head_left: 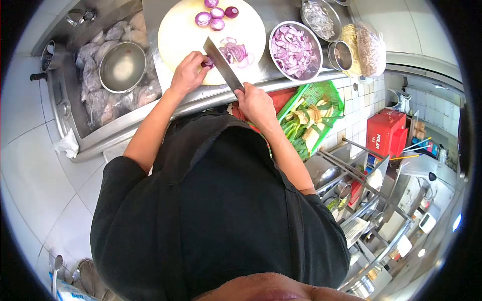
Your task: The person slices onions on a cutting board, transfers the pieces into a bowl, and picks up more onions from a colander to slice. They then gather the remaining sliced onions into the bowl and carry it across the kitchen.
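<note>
On a round white cutting board [175, 37], my left hand [188, 73] holds a piece of red onion [207, 62] with its fingertips bent over it. My right hand [253, 103] is wrapped round the handle of a knife [222, 64], whose broad blade stands right beside that onion piece. Sliced red onion [236, 52] lies in a loose heap on the far side of the blade. Several peeled red onions [217, 12] sit near the board's back edge. To the right, a metal colander [296, 51] is full of onion slices. The handle itself is mostly hidden by my fingers.
At left, a sink [108, 123] holds bagged, pale contents and a metal bowl [123, 67]. More metal bowls [321, 20] and filled plastic bags [370, 50] stand at back right. Below the counter edge are a green crate [326, 125] with vegetable scraps and a metal rack [371, 185].
</note>
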Tool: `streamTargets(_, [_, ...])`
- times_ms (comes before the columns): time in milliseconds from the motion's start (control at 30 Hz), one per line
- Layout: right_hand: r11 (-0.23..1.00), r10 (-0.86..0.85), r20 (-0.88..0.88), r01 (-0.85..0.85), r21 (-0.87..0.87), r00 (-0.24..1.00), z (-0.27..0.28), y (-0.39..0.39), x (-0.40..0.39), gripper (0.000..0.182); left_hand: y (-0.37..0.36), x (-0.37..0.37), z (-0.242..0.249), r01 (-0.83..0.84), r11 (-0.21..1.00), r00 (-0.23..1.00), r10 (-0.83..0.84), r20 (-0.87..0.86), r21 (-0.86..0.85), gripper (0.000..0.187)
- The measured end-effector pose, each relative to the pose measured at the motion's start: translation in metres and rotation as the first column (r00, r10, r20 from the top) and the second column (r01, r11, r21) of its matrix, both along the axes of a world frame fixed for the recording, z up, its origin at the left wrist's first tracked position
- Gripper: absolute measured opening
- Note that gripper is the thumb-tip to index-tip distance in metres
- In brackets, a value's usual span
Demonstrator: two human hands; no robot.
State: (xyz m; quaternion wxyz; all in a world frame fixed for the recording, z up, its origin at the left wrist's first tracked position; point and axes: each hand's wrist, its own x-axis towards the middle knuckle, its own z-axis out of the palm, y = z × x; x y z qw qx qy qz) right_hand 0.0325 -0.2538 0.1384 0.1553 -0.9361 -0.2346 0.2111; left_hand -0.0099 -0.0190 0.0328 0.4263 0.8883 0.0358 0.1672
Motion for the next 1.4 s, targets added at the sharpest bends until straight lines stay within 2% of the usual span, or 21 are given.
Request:
streamTargets(200, [0.999,0.022,0.024,-0.021,-0.04,0.999,0.008,0.002,-0.012,0.027,-0.002,0.006,-0.002,-0.026,0.999,0.996,0.023,0.085,0.026,0.026])
streamTargets(400, [0.992,0.051,0.0,-0.051,-0.112,0.999,-0.038,0.026,-0.005,0.029,-0.005,0.004,-0.003,-0.044,0.998,0.998,0.047,0.042,-0.053,0.027])
streamTargets(500, [0.994,0.037,-0.039,-0.041,-0.106,0.999,-0.04,0.035,0.009,0.032,-0.004,0.004,-0.008,-0.019,0.999,0.999,0.018,-0.031,-0.032,0.03])
streamTargets(600, [0.997,-0.02,-0.079,0.014,-0.082,0.997,-0.039,0.02,0.023,0.036,-0.01,0.013,-0.009,0.008,0.996,1.0,-0.01,-0.018,-0.092,0.031])
streamTargets(700, [0.995,-0.066,-0.093,0.059,-0.08,0.993,-0.032,0.01,0.021,0.038,0.0,0.018,-0.001,0.18,0.961,0.957,-0.122,-0.265,0.211,0.033])
streamTargets(733, [0.996,-0.061,-0.078,0.055,-0.075,0.995,-0.03,0.008,0.018,0.037,0.0,0.015,0.002,0.152,0.968,0.961,-0.098,-0.259,0.198,0.034])
streamTargets(833, [0.995,-0.068,-0.035,0.065,-0.079,0.997,-0.02,0.013,0.005,0.034,0.002,0.004,0.005,0.023,0.999,0.999,-0.022,-0.026,0.04,0.032])
streamTargets(967, [0.995,-0.041,-0.015,0.039,-0.093,0.999,-0.029,0.019,-0.007,0.03,0.016,0.006,-0.012,0.239,0.969,0.971,-0.24,0.014,0.062,0.017])
streamTargets(1067, [0.994,-0.041,-0.028,0.038,-0.107,0.999,-0.004,0.02,-0.01,0.028,0.019,0.011,-0.009,0.278,0.955,0.958,-0.283,0.036,0.109,0.014])
streamTargets(1200, [0.99,-0.029,-0.041,0.023,-0.143,0.999,-0.022,0.024,-0.013,0.028,0.017,0.013,-0.013,0.275,0.958,0.96,-0.278,0.032,0.078,0.015])
streamTargets(1400, [0.997,-0.026,0.045,0.029,-0.069,0.999,-0.016,0.023,-0.019,0.027,0.016,0.011,-0.017,0.231,0.969,0.969,-0.237,0.075,0.084,0.017])
